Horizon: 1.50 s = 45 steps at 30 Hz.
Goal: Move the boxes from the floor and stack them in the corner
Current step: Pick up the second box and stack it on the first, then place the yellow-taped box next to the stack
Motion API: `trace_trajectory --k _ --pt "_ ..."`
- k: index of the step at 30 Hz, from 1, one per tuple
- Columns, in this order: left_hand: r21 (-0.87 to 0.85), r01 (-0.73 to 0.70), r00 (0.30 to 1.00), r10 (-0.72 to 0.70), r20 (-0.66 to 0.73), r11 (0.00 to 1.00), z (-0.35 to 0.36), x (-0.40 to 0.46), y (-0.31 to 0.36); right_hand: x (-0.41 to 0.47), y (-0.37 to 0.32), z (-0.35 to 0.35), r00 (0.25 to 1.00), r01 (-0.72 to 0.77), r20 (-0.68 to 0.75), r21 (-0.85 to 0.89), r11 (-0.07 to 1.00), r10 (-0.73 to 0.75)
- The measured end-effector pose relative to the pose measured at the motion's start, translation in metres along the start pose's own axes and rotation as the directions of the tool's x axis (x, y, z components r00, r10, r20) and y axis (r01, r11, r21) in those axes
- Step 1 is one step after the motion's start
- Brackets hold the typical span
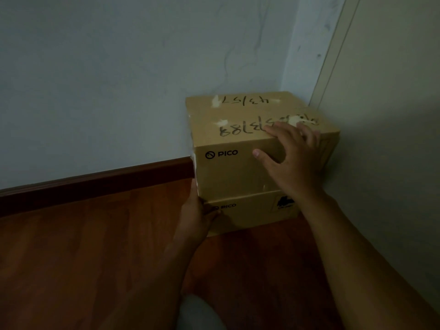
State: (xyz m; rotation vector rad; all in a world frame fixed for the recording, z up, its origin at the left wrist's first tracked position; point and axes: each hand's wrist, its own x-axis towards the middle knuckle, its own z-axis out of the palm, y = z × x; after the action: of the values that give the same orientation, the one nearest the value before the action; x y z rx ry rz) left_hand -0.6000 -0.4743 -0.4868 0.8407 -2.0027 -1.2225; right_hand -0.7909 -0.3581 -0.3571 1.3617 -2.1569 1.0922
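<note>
Top box sat on lower box in the corner, on the floor. Right hand lay open, fingers spread over its top front edge; left hand cupped the lower-left corner, likely squaring the stack.

I count two cardboard boxes in the corner: the upper box sitting on the lower box. Each shows one printed PICO logo on its front, so two logos in all. The upper box carries two handwritten number strings on its top and a few pale patches of torn tape or label; I make out about four, though the far ones are blurred. The lower box has one dark printed mark at its right end. Two hands are in view, my left hand and my right hand. Two walls meet here, with one dark skirting board and one wooden floor.
</note>
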Motion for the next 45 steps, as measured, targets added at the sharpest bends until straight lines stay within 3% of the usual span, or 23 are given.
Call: trace_trajectory --k 9,17,25,31,35,38,40,45 --pt "0.016 0.028 0.999 -0.028 0.039 0.999 0.009 -0.002 0.009 0.005 0.015 0.002 0.999 0.050 -0.006 -0.027 0.998 -0.050" --pt "0.039 0.060 0.998 -0.061 0.015 0.997 0.017 0.008 0.017 0.020 0.027 -0.001 0.992 0.068 0.106 -0.069 0.995 -0.061" --pt "0.096 0.109 0.994 -0.108 -0.011 0.989 0.010 0.003 0.026 0.010 0.009 0.001 0.998 0.026 0.060 -0.122 0.992 -0.018" --pt "0.129 0.074 0.996 -0.080 0.042 0.989 -0.001 -0.002 0.033 0.008 0.001 -0.009 0.990 0.027 0.142 -0.107 0.994 -0.011" --pt "0.241 -0.022 0.998 0.009 0.056 0.970 -0.026 -0.015 0.041 0.000 -0.030 -0.006 0.992 -0.004 0.126 0.000 1.000 0.003" --pt "0.442 0.001 0.999 -0.024 0.048 0.897 -0.060 -0.025 0.045 -0.005 -0.069 -0.001 0.996 -0.020 0.090 0.048 0.999 0.015" --pt "0.550 0.044 0.999 -0.049 -0.006 0.834 -0.093 -0.034 0.046 -0.012 -0.101 0.004 0.997 0.033 0.066 0.089 0.995 -0.039" --pt "0.607 0.159 0.978 -0.039 -0.206 0.779 -0.199 -0.086 0.047 -0.040 -0.195 0.038 0.983 0.101 0.124 0.238 0.966 -0.133"
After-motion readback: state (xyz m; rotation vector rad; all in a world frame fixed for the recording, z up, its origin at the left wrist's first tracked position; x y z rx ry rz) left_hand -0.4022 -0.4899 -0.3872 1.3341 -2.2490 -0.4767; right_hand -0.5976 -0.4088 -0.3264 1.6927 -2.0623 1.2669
